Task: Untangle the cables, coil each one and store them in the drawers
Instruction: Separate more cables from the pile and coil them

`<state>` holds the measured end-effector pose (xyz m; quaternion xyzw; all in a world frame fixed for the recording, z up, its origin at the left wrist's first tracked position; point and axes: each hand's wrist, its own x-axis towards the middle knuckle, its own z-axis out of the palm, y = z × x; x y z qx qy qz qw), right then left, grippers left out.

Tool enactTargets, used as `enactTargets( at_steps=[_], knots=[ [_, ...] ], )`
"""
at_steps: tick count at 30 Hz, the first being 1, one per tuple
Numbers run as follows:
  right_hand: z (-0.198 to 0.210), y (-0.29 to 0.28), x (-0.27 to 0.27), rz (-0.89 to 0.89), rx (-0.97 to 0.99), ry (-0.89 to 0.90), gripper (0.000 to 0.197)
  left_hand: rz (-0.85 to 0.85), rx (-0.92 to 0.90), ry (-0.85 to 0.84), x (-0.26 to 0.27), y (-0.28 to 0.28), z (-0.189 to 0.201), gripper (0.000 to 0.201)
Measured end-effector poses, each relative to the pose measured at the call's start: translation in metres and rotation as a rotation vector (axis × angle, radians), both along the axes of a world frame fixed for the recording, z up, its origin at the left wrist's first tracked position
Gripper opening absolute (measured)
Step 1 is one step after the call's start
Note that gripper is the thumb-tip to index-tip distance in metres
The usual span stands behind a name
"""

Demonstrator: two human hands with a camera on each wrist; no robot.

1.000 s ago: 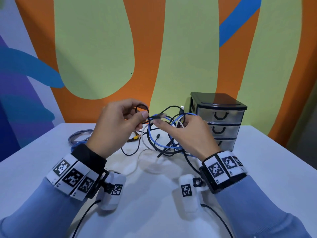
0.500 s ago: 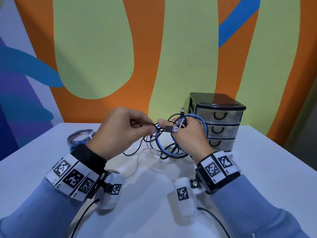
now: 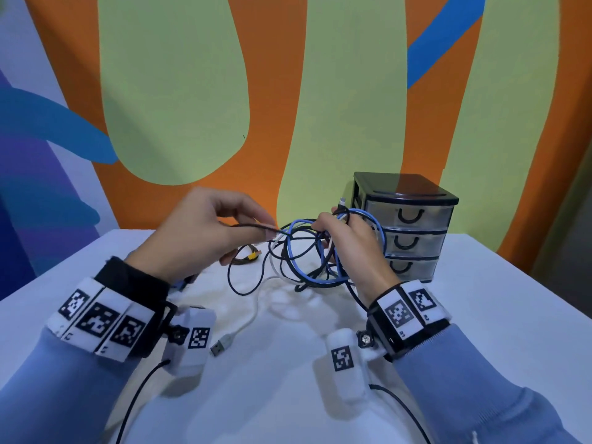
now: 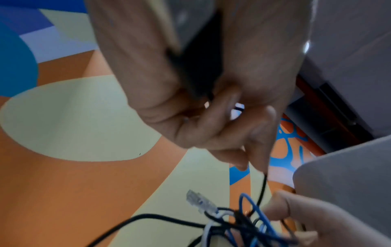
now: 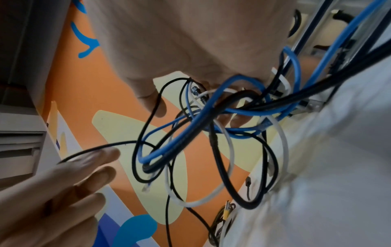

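Head view: my left hand pinches a black cable above the table's middle; my right hand grips the tangle just left of the drawers by the far edge.

Left wrist: fingertips pinch that cable.

Right wrist: fingers curl around blue, black and white loops.

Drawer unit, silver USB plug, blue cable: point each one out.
drawer unit (image 3: 406,216), head view, front of the top drawer.
silver USB plug (image 3: 218,348), head view, its metal shell.
blue cable (image 3: 307,273), head view, lower loop.
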<state>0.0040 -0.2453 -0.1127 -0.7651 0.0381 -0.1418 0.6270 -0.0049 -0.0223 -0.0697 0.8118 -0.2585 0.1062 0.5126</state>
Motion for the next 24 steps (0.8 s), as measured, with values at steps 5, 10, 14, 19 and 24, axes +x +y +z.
enactTargets(
  at_steps=[5,10,14,19,24],
  knots=[
    [0.0,0.0,-0.002,0.051,0.015,-0.002,0.056,-0.194,0.031,0.213,-0.004,0.005,0.004,0.022],
    [-0.005,0.001,-0.002,0.162,0.029,-0.032,0.088,-0.215,0.065,0.191,-0.003,-0.002,-0.002,0.018],
    [-0.007,0.004,0.0,0.216,0.078,-0.087,0.091,-0.015,0.247,-0.098,0.006,-0.007,-0.013,0.009],
    [-0.012,0.003,0.006,0.221,0.081,-0.156,0.096,0.021,0.473,-0.114,0.007,-0.015,-0.022,0.015],
    [-0.015,-0.001,0.005,0.255,0.077,-0.216,0.098,-0.096,0.172,0.165,0.003,0.002,-0.004,0.017]
  ],
)
